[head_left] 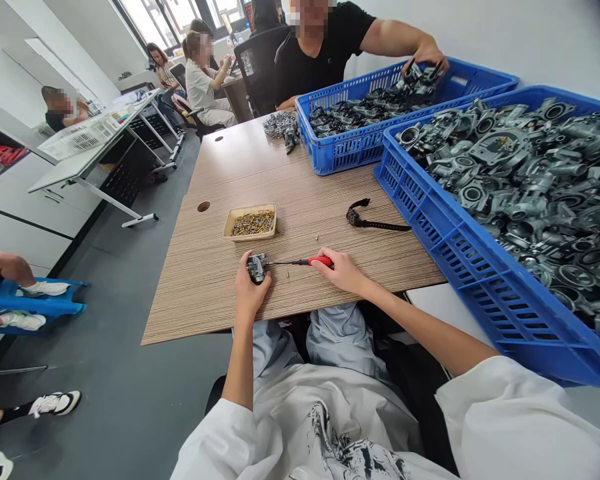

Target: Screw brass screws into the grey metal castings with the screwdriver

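Observation:
My left hand [251, 288] is wrapped round a small grey cast-metal part [257, 267] just above the table near its front edge. In my right hand [341, 269] is a screwdriver [318, 261] with a red and black handle, lying nearly level. Its thin shaft points left, and the tip meets the right side of the metal part; the exact contact is too small to see. Two small brass pieces, one a brass pin [287, 273] below the shaft and another brass pin [317, 237] behind the handle, stand on the table. A cream tray [228, 228] full of small brass pieces sits behind my left hand.
A black wristwatch [354, 216] lies right of centre on the wooden table [190, 280]. Along the right stand a blue crate [430, 220] heaped with metal castings and another blue crate [330, 155], where a co-worker's hand [428, 55] reaches in. A clear bag [280, 125] lies beside it.

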Demonstrator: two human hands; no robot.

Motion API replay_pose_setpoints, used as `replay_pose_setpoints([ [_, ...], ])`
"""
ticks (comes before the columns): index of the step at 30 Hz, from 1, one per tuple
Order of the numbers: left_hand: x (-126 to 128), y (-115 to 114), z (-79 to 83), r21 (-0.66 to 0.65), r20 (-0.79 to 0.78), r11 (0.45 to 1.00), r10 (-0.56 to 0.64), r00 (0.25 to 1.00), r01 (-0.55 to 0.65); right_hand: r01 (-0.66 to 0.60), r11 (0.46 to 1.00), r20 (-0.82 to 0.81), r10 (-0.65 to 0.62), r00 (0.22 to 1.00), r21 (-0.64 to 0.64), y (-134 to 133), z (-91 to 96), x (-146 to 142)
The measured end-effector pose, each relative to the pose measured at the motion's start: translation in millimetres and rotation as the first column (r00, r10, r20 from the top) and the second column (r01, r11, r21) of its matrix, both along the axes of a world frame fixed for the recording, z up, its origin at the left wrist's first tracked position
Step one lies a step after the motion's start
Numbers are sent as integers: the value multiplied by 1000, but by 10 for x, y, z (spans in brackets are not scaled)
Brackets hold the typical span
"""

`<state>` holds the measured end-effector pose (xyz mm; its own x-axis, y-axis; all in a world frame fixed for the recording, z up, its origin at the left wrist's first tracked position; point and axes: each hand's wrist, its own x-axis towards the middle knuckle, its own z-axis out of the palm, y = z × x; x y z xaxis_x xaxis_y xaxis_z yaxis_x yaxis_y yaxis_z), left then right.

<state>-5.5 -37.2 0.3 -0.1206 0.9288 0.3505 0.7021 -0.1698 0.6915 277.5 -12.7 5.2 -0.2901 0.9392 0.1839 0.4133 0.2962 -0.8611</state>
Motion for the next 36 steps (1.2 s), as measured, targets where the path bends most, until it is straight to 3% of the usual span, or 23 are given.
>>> replay_pose_setpoints([
  [36,18,-16,33,-27,4,1000,11,1000,-11,0,1000,37,0,999,6,-13,37,-4],
])
